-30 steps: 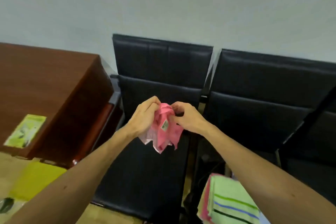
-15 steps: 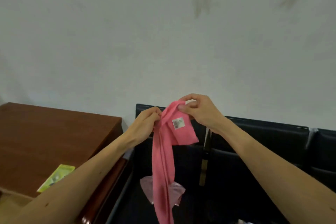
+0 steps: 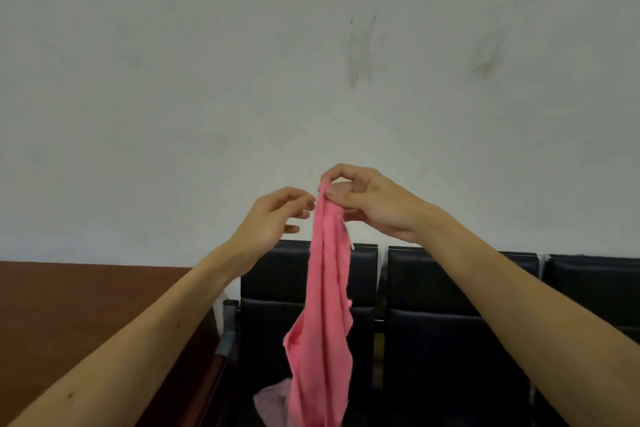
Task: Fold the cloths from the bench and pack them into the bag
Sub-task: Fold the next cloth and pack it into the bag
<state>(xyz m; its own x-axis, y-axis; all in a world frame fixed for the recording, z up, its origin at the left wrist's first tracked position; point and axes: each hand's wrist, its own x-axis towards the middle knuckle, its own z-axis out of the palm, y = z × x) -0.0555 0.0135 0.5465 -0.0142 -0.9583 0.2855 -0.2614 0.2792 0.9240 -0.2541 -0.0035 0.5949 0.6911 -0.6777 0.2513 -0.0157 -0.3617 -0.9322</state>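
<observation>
The right hand (image 3: pixel 374 204) is pinching the top end of the pink cloth (image 3: pixel 325 288) between thumb and forefinger, its other fingers curling beneath; the left hand (image 3: pixel 270 218) is hovering just beside it, fingers loosely curled and thumb tip reaching the cloth's upper left edge; whether it is actually gripping the fabric cannot be told. The cloth is hanging in the air in front of the person as a long, narrow, gathered strip, widening lower down and running out of the bottom of the view; a small pale sliver (image 3: pixel 352 246) is showing at its right edge below the hand, too small to read. Behind the cloth the black bench (image 3: pixel 450 322) is standing against the wall, its padded backs and seats sitting side by side; a paler pink piece (image 3: pixel 273 402) is lying low on the seat just beside the hanging strip. A brown wooden desk (image 3: pixel 86 305) is filling the left side, touching the bench's end. The pale wall (image 3: pixel 207 80) is taking up the upper half, bearing a few faint brownish smudges (image 3: pixel 485 59) to the right.
</observation>
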